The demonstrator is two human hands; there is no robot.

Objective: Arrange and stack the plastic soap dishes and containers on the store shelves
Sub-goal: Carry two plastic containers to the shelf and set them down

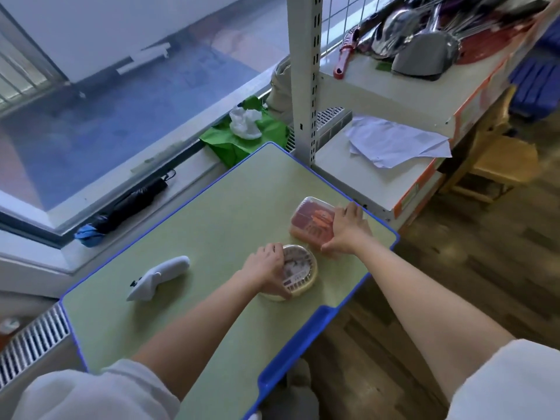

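Left hand: my left hand (266, 268) curls round the nine o'clock side of the round dish (298, 274), fingers over its rim, thumb at its near edge.
Right hand: my right hand (348, 231) grips the red rectangular dish (312, 222) from its three o'clock side, fingers on its far corner, thumb at its near corner.
Round dish: cream, with a printed label on top, resting on the green table (212, 225).
Red dish: wrapped in clear film, lying on the table at one o'clock from the round dish, just beside it.
White controller (157, 277): at nine o'clock from the round dish, well apart.
Shelf unit (306, 86): at twelve o'clock beyond the table; papers (394, 140) on the lower shelf, metal ladles (424, 47) on the upper.
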